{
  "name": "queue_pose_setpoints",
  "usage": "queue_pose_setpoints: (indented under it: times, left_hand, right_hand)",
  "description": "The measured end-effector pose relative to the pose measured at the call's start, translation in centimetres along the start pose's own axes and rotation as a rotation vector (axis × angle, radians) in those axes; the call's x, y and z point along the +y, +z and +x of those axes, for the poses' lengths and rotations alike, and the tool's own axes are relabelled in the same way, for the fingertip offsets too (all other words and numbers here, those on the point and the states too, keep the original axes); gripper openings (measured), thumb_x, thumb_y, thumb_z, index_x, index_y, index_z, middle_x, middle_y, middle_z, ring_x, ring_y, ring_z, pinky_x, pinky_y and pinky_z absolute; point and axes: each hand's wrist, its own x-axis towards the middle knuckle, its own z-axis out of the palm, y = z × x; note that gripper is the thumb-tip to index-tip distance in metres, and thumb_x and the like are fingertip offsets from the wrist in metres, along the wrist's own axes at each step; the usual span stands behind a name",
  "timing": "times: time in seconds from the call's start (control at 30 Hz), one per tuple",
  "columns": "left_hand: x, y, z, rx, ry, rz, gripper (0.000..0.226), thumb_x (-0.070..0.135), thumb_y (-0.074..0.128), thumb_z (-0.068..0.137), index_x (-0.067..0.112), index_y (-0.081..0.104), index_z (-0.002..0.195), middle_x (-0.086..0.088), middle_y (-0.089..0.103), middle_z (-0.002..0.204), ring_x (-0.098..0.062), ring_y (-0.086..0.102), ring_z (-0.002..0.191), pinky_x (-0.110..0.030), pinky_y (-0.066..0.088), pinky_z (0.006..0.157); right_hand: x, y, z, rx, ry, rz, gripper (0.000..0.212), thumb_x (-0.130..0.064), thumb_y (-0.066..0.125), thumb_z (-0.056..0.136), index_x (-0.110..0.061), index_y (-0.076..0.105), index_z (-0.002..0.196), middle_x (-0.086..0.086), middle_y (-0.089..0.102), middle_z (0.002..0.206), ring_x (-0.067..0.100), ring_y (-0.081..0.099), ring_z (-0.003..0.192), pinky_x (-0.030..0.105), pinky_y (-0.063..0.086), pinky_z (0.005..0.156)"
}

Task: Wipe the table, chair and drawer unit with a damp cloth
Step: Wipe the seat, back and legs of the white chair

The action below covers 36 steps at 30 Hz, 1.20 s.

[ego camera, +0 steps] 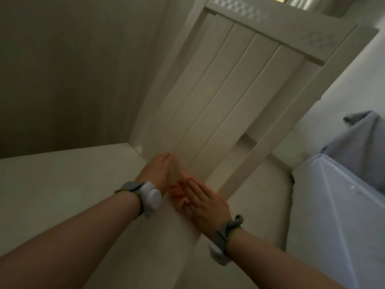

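A white unit with long panelled fronts [225, 97] runs up the middle of the head view, seen at a tilt. My left hand [156, 172] lies against its lower end with the fingers stretched along a panel. Just to the right, my right hand [204, 199] rests flat on the white surface, fingers straight and together. Between the two hands is a blurred pinkish-orange patch [177, 195], partly under my right fingers. I cannot tell whether it is a cloth or fingers. Both wrists wear grey bands with white pods.
A plain wall [73, 76] fills the left, with a pale flat surface [62, 188] below it. On the right lies a bed with a light blue-white sheet [337, 215] and a grey-blue bundle of fabric [360, 138].
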Motion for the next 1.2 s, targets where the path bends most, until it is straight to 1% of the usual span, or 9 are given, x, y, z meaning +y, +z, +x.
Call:
queue_pose_setpoints:
  times: [0.07, 0.17, 0.27, 0.47, 0.57, 0.67, 0.83, 1.07, 1.2]
  left_hand:
    - [0.6, 0.0, -0.3, 0.008, 0.023, 0.006, 0.056, 0.005, 0.033, 0.095, 0.010, 0.017, 0.148, -0.007, 0.015, 0.156, -0.021, 0.016, 0.143, -0.025, 0.012, 0.114]
    - [1.9, -0.4, -0.5, 0.015, 0.051, 0.017, 0.056, 0.007, 0.034, 0.095, 0.010, 0.016, 0.148, -0.006, 0.013, 0.156, -0.019, 0.014, 0.143, -0.025, 0.010, 0.115]
    - [3.5, -1.4, -0.1, 0.061, 0.080, 0.014, 0.056, 0.009, 0.034, 0.095, 0.010, 0.016, 0.148, -0.006, 0.012, 0.156, -0.019, 0.013, 0.143, -0.027, 0.010, 0.117]
    - [7.9, -4.9, 2.7, 0.172, 0.158, -0.004, 0.059, 0.010, 0.036, 0.096, 0.013, 0.011, 0.149, -0.004, 0.005, 0.158, -0.017, 0.008, 0.145, -0.022, 0.005, 0.115]
    - [10.2, -6.7, 4.5, 0.225, 0.214, 0.009, 0.060, 0.010, 0.036, 0.096, 0.014, 0.009, 0.149, -0.003, 0.002, 0.158, -0.016, 0.007, 0.145, -0.021, 0.004, 0.114]
    - [11.8, -8.4, 6.0, 0.278, 0.258, 0.004, 0.060, 0.010, 0.037, 0.095, 0.013, 0.010, 0.149, -0.004, 0.004, 0.158, -0.016, 0.007, 0.145, -0.022, 0.006, 0.115]
    - [13.1, -10.2, 7.8, 0.334, 0.292, 0.004, 0.058, 0.011, 0.037, 0.095, 0.012, 0.014, 0.148, -0.005, 0.009, 0.157, -0.016, 0.010, 0.144, -0.024, 0.009, 0.117]
    - [11.6, -12.4, 8.5, 0.339, 0.278, -0.006, 0.059, 0.015, 0.040, 0.094, 0.013, 0.016, 0.148, -0.005, 0.013, 0.157, -0.016, 0.012, 0.144, -0.024, 0.010, 0.116]
    - [10.4, -13.3, 8.9, 0.350, 0.230, -0.025, 0.059, 0.014, 0.042, 0.094, 0.014, 0.018, 0.148, -0.005, 0.015, 0.156, -0.017, 0.014, 0.144, -0.025, 0.011, 0.115]
  right_hand:
    - [0.3, 0.4, -1.2, 0.023, -0.031, 0.004, 0.035, -0.031, 0.047, 0.085, -0.026, 0.069, 0.112, -0.004, 0.055, 0.134, 0.016, 0.051, 0.126, 0.033, 0.029, 0.110]
    - [2.5, -0.3, -2.3, 0.078, 0.021, -0.034, 0.032, -0.033, 0.064, 0.074, -0.028, 0.071, 0.105, 0.000, 0.053, 0.137, 0.020, 0.048, 0.129, 0.036, 0.039, 0.108]
    - [6.9, -2.6, -2.5, 0.280, 0.154, -0.011, 0.039, -0.020, 0.048, 0.085, -0.022, 0.065, 0.120, 0.007, 0.043, 0.145, 0.028, 0.039, 0.135, 0.043, 0.032, 0.111]
    - [19.1, -9.8, -1.0, 0.428, 0.432, -0.072, 0.053, -0.021, 0.072, 0.080, -0.012, 0.057, 0.130, 0.016, 0.042, 0.144, 0.038, 0.036, 0.135, 0.046, 0.023, 0.113]
    - [24.1, -12.7, -0.5, 0.422, 0.531, -0.027, 0.056, -0.022, 0.055, 0.093, -0.020, 0.034, 0.145, 0.014, 0.019, 0.155, 0.033, 0.010, 0.145, 0.040, 0.005, 0.118]
    - [27.8, -14.9, -0.5, 0.439, 0.607, -0.043, 0.070, -0.032, 0.053, 0.093, -0.024, 0.013, 0.150, 0.007, -0.002, 0.159, 0.027, -0.009, 0.146, 0.038, -0.001, 0.120]
    - [30.1, -17.3, 0.7, 0.454, 0.720, 0.011, 0.079, -0.031, 0.061, 0.083, -0.020, 0.021, 0.149, 0.011, 0.003, 0.159, 0.031, -0.006, 0.146, 0.047, 0.005, 0.119]
    - [30.5, -17.3, 3.8, 0.441, 0.752, -0.009, 0.066, -0.030, 0.028, 0.089, -0.020, 0.010, 0.151, 0.015, -0.001, 0.158, 0.034, -0.009, 0.145, 0.043, -0.004, 0.119]
    - [30.2, -17.2, 4.7, 0.454, 0.771, -0.015, 0.060, -0.023, 0.028, 0.094, -0.021, 0.011, 0.151, 0.016, -0.001, 0.158, 0.033, -0.009, 0.145, 0.044, -0.005, 0.119]
